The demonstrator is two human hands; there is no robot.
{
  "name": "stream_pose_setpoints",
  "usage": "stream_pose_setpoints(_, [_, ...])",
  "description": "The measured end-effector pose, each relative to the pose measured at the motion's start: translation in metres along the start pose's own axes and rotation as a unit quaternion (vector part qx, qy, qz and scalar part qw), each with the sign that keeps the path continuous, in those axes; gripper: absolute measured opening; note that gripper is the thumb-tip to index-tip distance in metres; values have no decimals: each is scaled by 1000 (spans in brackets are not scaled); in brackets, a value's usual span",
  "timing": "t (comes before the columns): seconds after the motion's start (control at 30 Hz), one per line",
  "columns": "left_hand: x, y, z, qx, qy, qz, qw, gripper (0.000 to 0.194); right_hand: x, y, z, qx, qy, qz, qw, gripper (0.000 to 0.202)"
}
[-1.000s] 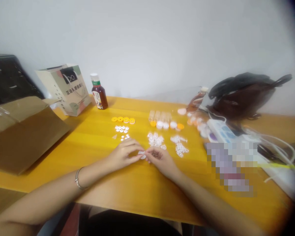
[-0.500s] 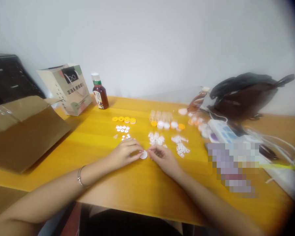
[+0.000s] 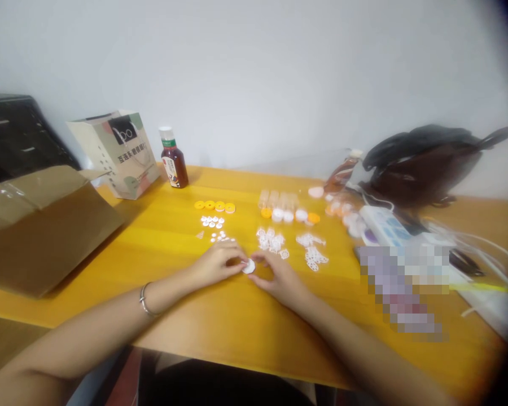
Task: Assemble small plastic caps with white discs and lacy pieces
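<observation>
A small round white disc [image 3: 249, 267] is held just above or on the yellow table, in front of me. My left hand [image 3: 215, 263] pinches its left edge between thumb and fingers. From the other side, my right hand [image 3: 281, 279] has its thumb and index finger at the disc's right edge, curved around it. Beyond the hands lie several white openwork pieces [image 3: 271, 241] and a second group of white openwork pieces [image 3: 314, 258]. Small white parts [image 3: 212, 221] sit in rows past my left hand, below a row of yellow rings [image 3: 210, 206].
Clear tubes [image 3: 278, 199] stand behind white and orange round pieces [image 3: 283, 215]. Leftward are an open cardboard box [image 3: 55, 231], a paper bag [image 3: 129, 155] and a dark red bottle [image 3: 175, 166]. A power strip [image 3: 383, 225], cables and a dark bag [image 3: 432, 169] occupy the right.
My right thumb and index finger have come in from beside the disc to its right edge. My left hand keeps its pinch. The view has shifted slightly.
</observation>
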State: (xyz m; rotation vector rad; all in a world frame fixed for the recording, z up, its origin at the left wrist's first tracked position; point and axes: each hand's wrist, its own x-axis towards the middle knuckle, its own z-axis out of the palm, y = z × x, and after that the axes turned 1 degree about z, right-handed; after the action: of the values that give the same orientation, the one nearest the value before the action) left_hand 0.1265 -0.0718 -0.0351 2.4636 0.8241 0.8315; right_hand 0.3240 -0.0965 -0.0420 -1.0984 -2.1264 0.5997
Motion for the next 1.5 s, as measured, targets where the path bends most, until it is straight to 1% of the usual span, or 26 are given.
stream_pose_setpoints(0.27, [2, -1, 2, -1, -1, 5, 1000, 15, 1, 2, 1, -1, 5, 0, 1000, 21])
stream_pose_setpoints(0.5, [2, -1, 3, -3, -3, 5, 1000, 17, 1, 5, 3, -3, -2, -11, 1000, 21])
stream_pose_setpoints(0.9, [1, 1, 2, 5, -9, -3, 1000, 16, 1, 5, 2, -7, 1, -18, 1000, 19])
stream_pose_setpoints(1.07, [0, 4, -1, 22, -10, -4, 1000, 19, 1, 6, 2, -11, 3, -20, 1000, 18])
stream_pose_setpoints(1.17, [-2, 7, -6, 39, -23, 2, 999, 21, 1, 7, 1, -17, 14, -25, 999, 16])
stream_pose_setpoints(1.27, [-5, 8, -10, 58, -49, 10, 997, 23, 0, 7, 1, -19, 26, -38, 999, 16])
stream_pose_setpoints(1.4, [-7, 7, -12, 71, -78, 23, 994, 24, 0, 7, -1, -21, 30, -47, 998, 14])
stream_pose_setpoints(1.5, [-7, 7, -13, 84, -88, 26, 992, 25, 0, 7, -1, -24, 32, -54, 998, 13])
